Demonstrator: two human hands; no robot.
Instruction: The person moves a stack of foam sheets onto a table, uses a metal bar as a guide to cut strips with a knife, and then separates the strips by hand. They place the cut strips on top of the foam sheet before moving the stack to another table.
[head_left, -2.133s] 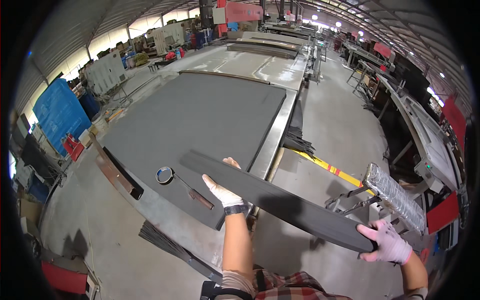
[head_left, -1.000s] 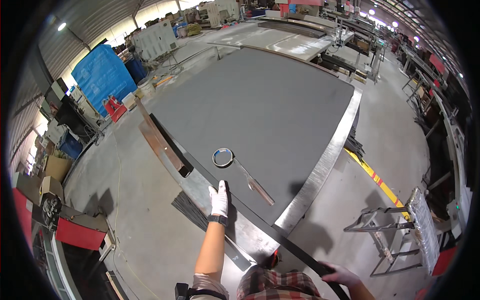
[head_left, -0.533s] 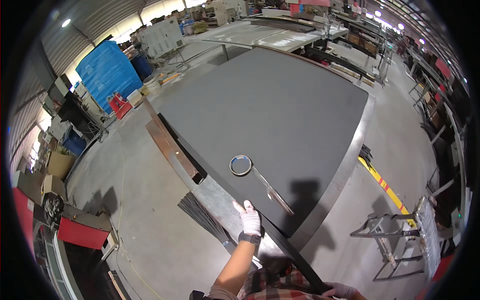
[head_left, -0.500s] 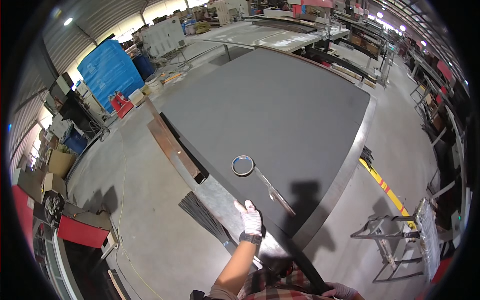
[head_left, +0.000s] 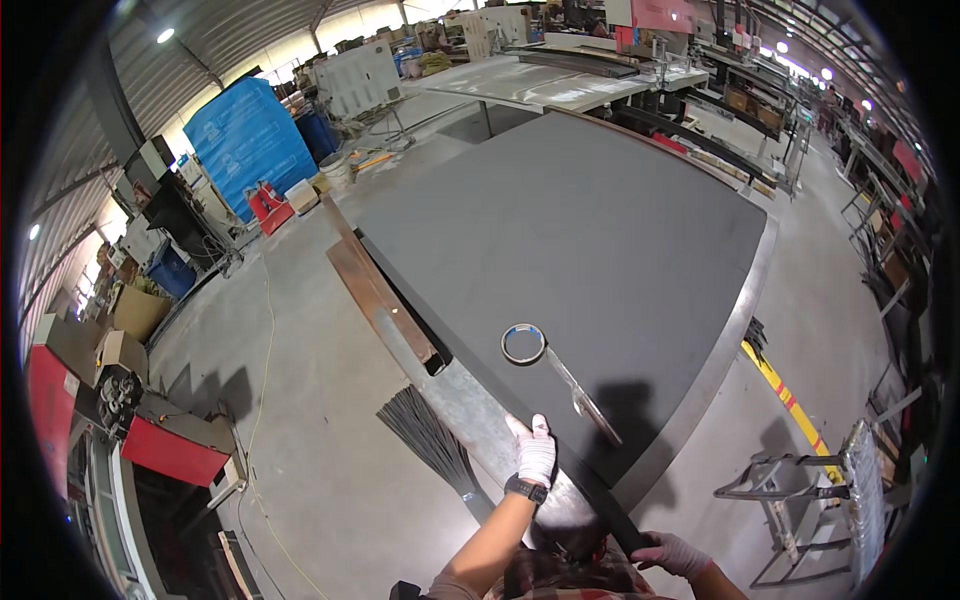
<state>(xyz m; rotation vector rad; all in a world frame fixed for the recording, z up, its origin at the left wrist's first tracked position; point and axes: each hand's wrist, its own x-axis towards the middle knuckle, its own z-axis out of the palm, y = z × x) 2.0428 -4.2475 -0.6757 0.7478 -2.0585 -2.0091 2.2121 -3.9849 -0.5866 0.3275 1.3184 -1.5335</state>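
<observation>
My gloved left hand point(head_left: 535, 455) lies at the near edge of a dark grey sheet point(head_left: 600, 240), thumb and fingers apart, over the bare metal border point(head_left: 465, 400). From beside it a long black strip point(head_left: 605, 505) slants toward me, and my gloved right hand point(head_left: 672, 553) is closed around its near end. Ahead of my hands, a tape roll point(head_left: 523, 344) with a bluish inner ring rests on the sheet. A slim silvery tool point(head_left: 585, 402), too small to name exactly, lies next to the roll.
Along the table's left side runs a brown metal channel point(head_left: 380, 300). A bundle of black strips point(head_left: 425, 430) hangs below the left border. At right are a yellow bar point(head_left: 790, 405) and a metal stand point(head_left: 790, 500). A blue-wrapped stack point(head_left: 250, 145) stands far left.
The view has shifted, so the table sits farther right and lower. My right hand has come farther into view, holding the strip's near end. My left hand stays at the sheet's edge.
</observation>
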